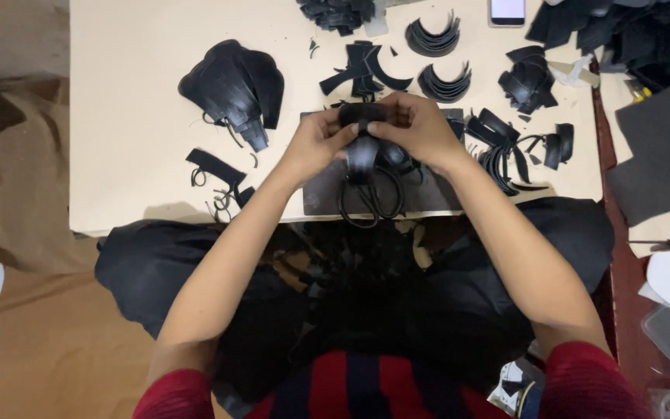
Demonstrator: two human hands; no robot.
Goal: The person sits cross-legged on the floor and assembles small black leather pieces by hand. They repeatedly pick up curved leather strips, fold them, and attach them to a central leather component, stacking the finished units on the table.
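Gripping a small black leather piece [364, 136] between them, the left hand [318, 143] and right hand [420, 128] meet above the near edge of the cream tabletop [133, 140]. Both hands are closed on the piece, fingers curled round its upper part, thumbs pressing from the near side. Black looped straps [370, 198] hang from it and lie on a dark grey mat [428, 198] just under the hands.

To the left of the hands sits a heap of black cut pieces [234, 85], with a few narrow strips [215, 167] nearer the tabletop edge. Behind the hands lie crossed black strips [366, 70] and two stacks of curved black pieces [443, 81], one behind the other. To the right, more black loops and bands [505, 147] spread out close to the right wrist. A phone [507, 11] lies at the far edge. A dark grey sheet [657, 151] rests at the right side. The person's forearms are bare, with red sleeves at the bottom of the view.
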